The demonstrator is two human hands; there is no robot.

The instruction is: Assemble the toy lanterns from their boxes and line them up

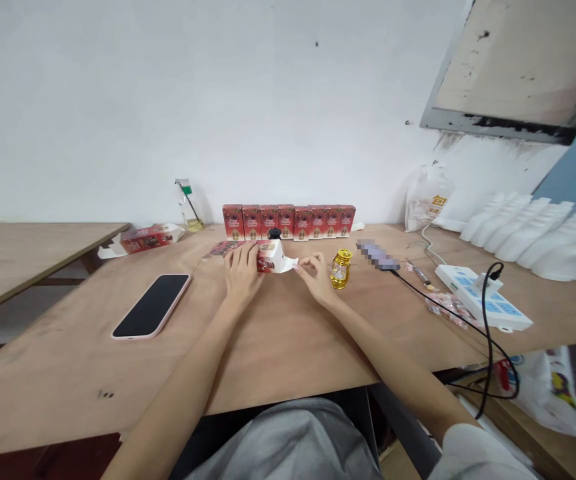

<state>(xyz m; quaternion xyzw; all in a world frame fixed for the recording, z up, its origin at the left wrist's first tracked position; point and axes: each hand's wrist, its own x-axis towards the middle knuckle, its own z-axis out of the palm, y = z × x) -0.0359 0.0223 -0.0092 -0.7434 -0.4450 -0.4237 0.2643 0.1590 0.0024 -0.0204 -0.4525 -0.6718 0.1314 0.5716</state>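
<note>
A red printed carton (267,257) lies on its side on the wooden table, its end flap folded out to the right. My left hand (242,268) is closed over the carton's left part and holds it down. The thumb and fingers of my right hand (316,275) pinch the tip of the white flap. Just right of that hand stands a small gold lantern (341,269) with clear sides. Flat red card (221,249) shows behind my left hand, partly hidden by it. A black round object (275,234) pokes up behind the carton.
Several upright red boxes (302,224) line the wall. A phone (152,308) lies at left, near an open red carton (151,238) and a bottle (191,210). Rightward are a power strip (483,293), black cable (443,303) and white plastic parts (543,233).
</note>
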